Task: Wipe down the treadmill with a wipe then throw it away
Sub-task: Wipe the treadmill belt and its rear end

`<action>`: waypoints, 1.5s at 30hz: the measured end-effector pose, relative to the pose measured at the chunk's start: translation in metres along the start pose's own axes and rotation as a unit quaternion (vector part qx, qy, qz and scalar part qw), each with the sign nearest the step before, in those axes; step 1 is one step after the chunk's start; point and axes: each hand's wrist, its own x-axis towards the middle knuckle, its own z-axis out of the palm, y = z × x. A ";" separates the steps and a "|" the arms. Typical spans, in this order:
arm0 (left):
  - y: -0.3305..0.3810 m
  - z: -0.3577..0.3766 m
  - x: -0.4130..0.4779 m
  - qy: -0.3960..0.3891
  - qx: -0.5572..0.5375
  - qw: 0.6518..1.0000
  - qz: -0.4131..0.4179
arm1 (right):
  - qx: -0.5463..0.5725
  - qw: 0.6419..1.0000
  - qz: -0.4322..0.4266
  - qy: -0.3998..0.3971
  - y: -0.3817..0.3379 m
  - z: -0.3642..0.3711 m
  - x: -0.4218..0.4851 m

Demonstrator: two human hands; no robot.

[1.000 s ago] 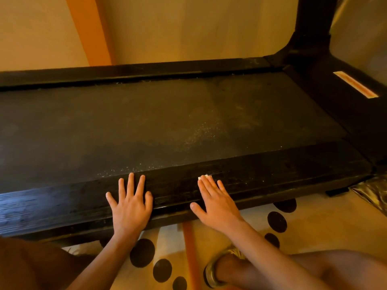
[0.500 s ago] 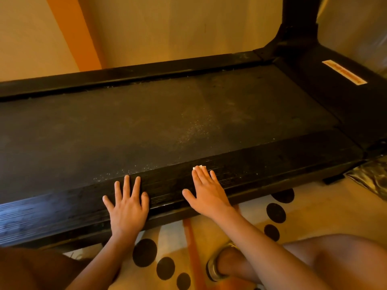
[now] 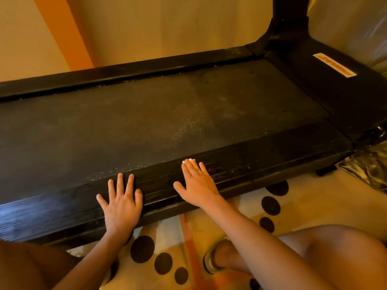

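Treadmill (image 3: 230, 101) fills the head view, lying crosswise: a dark, dusty belt (image 3: 83, 132) between two black side rails, with pale specks scattered near the belt's middle. Both hands rest on the near rail (image 3: 261, 151), apart from each other. The left hand (image 3: 121, 204) lies flat, palm down, with its fingers straight and spread, holding nothing. The right hand (image 3: 196, 183) is also flat, with its fingers straight and close together, pressing a white wipe (image 3: 189, 160) onto the rail. Only a small pale edge of the wipe shows past the fingertips, at the seam where the rail meets the belt. At the right end a black upright (image 3: 291, 19) rises from the frame, and a pale label (image 3: 334, 64) with orange print sits on the cover beside it. Below the near rail lies a cream rug (image 3: 297, 197) with dark round spots. A bare knee (image 3: 335, 254) and a sandalled foot (image 3: 211, 258) show at the lower right. A crinkled silvery sheet (image 3: 368, 164) lies by the right end.
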 end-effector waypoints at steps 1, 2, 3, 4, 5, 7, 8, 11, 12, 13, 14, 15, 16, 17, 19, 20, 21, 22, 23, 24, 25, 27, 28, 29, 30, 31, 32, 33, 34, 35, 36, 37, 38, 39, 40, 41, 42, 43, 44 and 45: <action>-0.001 0.000 0.000 0.001 -0.001 1.000 0.001 | -0.002 1.000 0.003 0.006 0.004 -0.002 0.003; -0.001 0.000 0.000 0.003 -0.003 1.000 0.003 | -0.003 1.000 0.014 0.010 0.010 -0.005 0.006; -0.001 0.001 0.000 0.004 -0.003 1.000 0.004 | -0.003 0.999 0.031 0.011 0.015 -0.009 0.009; 0.000 0.001 0.000 0.005 -0.003 1.000 0.004 | -0.002 0.999 0.049 0.012 0.020 -0.011 0.012; 0.000 0.001 0.000 0.007 -0.003 1.000 0.004 | -0.001 0.998 0.065 0.013 0.022 -0.012 0.014; 0.000 0.002 0.000 0.011 -0.001 1.000 0.005 | 0.001 0.997 0.071 0.014 0.016 -0.009 0.010; 0.000 0.002 0.000 0.012 0.000 1.000 0.005 | 0.003 0.998 0.059 0.012 0.010 -0.006 0.005; 0.001 0.002 0.000 0.013 -0.005 1.000 0.001 | 0.003 1.000 0.009 -0.002 -0.001 0.004 -0.011; 0.002 0.002 0.000 0.012 -0.004 1.000 -0.001 | -0.003 1.000 0.000 -0.002 0.000 0.004 -0.013; 0.002 0.002 0.000 0.011 -0.004 1.000 -0.002 | -0.008 1.000 -0.001 0.001 0.004 0.002 -0.011; 0.002 0.002 -0.001 0.010 -0.005 1.000 -0.002 | -0.011 1.000 0.004 0.003 0.009 -0.001 -0.007; 0.002 0.002 -0.001 0.009 -0.007 1.000 0.000 | -0.014 1.000 0.016 0.001 0.013 -0.005 -0.001; 0.002 0.001 -0.001 0.010 -0.007 1.000 0.002 | -0.015 0.999 0.031 -0.001 0.017 -0.009 0.004; 0.001 0.001 -0.001 0.012 -0.007 1.000 0.003 | -0.016 0.999 0.046 -0.001 0.019 -0.011 0.009; 0.001 0.001 0.000 0.013 -0.007 1.000 0.003 | -0.008 0.998 0.061 0.006 0.013 -0.010 0.010; 0.001 0.000 0.000 0.014 -0.007 1.000 0.004 | 0.004 0.998 0.058 0.011 0.006 -0.007 0.005; 0.001 0.000 0.000 0.014 -0.008 1.000 0.004 | 0.016 0.999 0.045 0.012 -0.002 -0.002 -0.003; 0.001 0.001 -0.001 0.014 -0.008 1.000 0.005 | 0.023 0.999 0.025 0.008 -0.010 0.003 -0.013; 0.001 0.001 -0.001 0.014 -0.006 1.000 0.005 | 0.023 1.000 0.004 0.002 -0.016 0.009 -0.024; 0.001 0.001 -0.001 0.015 -0.005 1.000 0.005 | 0.017 1.000 -0.014 -0.003 -0.020 0.014 -0.033; 0.001 0.001 -0.002 0.017 -0.003 1.000 0.005 | 0.008 1.000 -0.027 -0.004 -0.019 0.017 -0.039; 0.000 0.002 -0.001 0.015 -0.002 1.000 0.007 | -0.004 1.000 -0.026 0.004 -0.006 0.016 -0.037; 0.000 0.002 -0.001 0.013 -0.002 1.000 0.008 | -0.009 1.000 -0.012 0.007 0.003 0.013 -0.033; 0.000 0.002 -0.001 0.012 -0.003 1.000 0.009 | -0.012 1.000 0.008 0.011 0.012 0.008 -0.029; 0.000 0.002 -0.001 0.011 -0.003 1.000 0.010 | -0.013 0.999 0.033 0.017 0.019 0.004 -0.026; 0.000 0.001 -0.001 0.012 -0.003 1.000 0.011 | -0.013 0.998 0.053 0.023 0.022 0.003 -0.025; 0.000 0.001 -0.001 0.013 -0.002 1.000 0.011 | -0.009 0.998 0.063 0.025 0.021 0.004 -0.027; 0.001 0.001 -0.001 0.015 -0.002 1.000 0.009 | -0.001 0.998 0.061 0.024 0.015 0.006 -0.032; 0.001 0.002 0.000 0.016 -0.002 1.000 0.007 | 0.009 0.999 0.049 0.020 0.007 0.011 -0.040; 0.001 0.002 -0.001 0.018 -0.004 1.000 0.006 | 0.015 0.999 0.031 0.014 0.001 0.017 -0.048; 0.002 0.002 -0.001 0.019 -0.005 1.000 0.005 | 0.017 1.000 0.013 0.009 -0.003 0.022 -0.056; 0.001 0.002 -0.001 0.019 -0.006 1.000 0.004 | 0.011 1.000 -0.002 0.004 -0.003 0.025 -0.062; 0.001 0.001 -0.002 0.018 -0.006 1.000 0.003 | 0.005 1.000 -0.013 0.004 0.002 0.026 -0.063; 0.001 0.001 -0.002 0.018 -0.005 1.000 0.004 | -0.001 1.000 -0.015 0.008 0.009 0.024 -0.060; 0.001 0.001 -0.001 0.017 -0.003 1.000 0.005 | -0.006 1.000 -0.008 0.013 0.018 0.020 -0.056; 0.001 0.000 -0.001 0.016 -0.002 1.000 0.006 | -0.010 1.000 0.007 0.018 0.028 0.014 -0.051; 0.001 0.000 -0.001 0.015 -0.003 1.000 0.007 | -0.011 0.999 0.028 0.024 0.036 0.008 -0.046; 0.002 0.000 -0.001 0.015 -0.005 1.000 0.008 | -0.012 0.998 0.051 0.030 0.043 0.005 -0.043; 0.002 0.000 -0.001 0.016 -0.006 1.000 0.008 | -0.011 0.997 0.069 0.034 0.044 0.004 -0.042; 0.001 0.000 -0.001 0.016 -0.007 1.000 0.007 | -0.006 0.996 0.078 0.038 0.040 0.006 -0.043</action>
